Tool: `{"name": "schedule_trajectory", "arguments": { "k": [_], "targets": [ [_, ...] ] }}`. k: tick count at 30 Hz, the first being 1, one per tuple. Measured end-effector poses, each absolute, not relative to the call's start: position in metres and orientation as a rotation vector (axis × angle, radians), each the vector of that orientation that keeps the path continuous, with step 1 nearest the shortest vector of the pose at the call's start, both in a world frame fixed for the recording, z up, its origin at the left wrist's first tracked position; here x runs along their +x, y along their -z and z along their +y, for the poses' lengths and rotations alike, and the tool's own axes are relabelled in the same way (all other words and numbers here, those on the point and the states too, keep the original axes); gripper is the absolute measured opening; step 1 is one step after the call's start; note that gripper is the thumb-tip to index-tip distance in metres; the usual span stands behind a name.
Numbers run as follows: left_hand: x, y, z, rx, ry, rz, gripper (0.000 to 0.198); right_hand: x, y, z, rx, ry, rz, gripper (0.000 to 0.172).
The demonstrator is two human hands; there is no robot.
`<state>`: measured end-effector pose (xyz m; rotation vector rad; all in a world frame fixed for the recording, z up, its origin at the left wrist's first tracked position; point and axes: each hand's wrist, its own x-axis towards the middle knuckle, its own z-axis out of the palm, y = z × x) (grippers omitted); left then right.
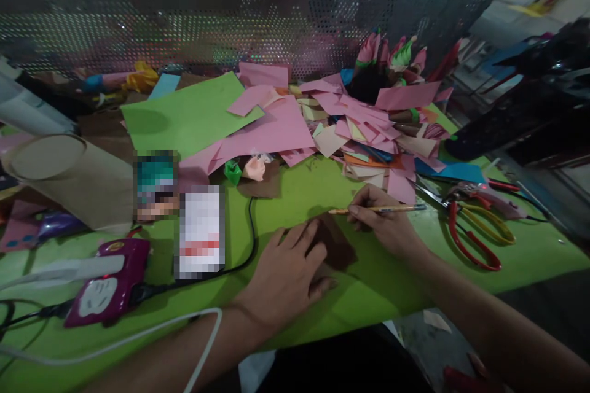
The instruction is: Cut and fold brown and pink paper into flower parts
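Observation:
My left hand [290, 264] lies palm down with its fingers spread, resting on a small brown piece of paper [338, 242] on the green table [369, 295]. Part of that paper is hidden under the fingers. Just to the right, my right hand [382, 221] pinches a slim yellowish pencil [396, 209]. The pencil lies almost level above the brown piece, with its pale pointed end toward the left. Beyond my hands are a green twisted paper bit [233, 172] and a peach one [254, 168].
Pink paper scraps [354, 120] and a green sheet [184, 113] cover the back. Red-and-yellow-handled scissors [474, 239] and a pink glue gun [502, 199] lie right. At left are a cardboard roll [78, 181], a magenta power strip [110, 282], a blurred-out phone-like object [200, 230] and cables.

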<state>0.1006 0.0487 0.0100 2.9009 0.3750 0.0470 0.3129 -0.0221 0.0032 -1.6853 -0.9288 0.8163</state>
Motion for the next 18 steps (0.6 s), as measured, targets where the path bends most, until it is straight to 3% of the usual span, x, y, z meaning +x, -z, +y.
{"name": "schedule_trajectory", "arguments": {
  "k": [18],
  "targets": [
    [0.1020,-0.0114,0.0500,2.891,-0.027,0.396,0.040,0.3150,-0.0050,-0.0233,-1.708,-0.838,-0.946,0.014]
  ]
}}
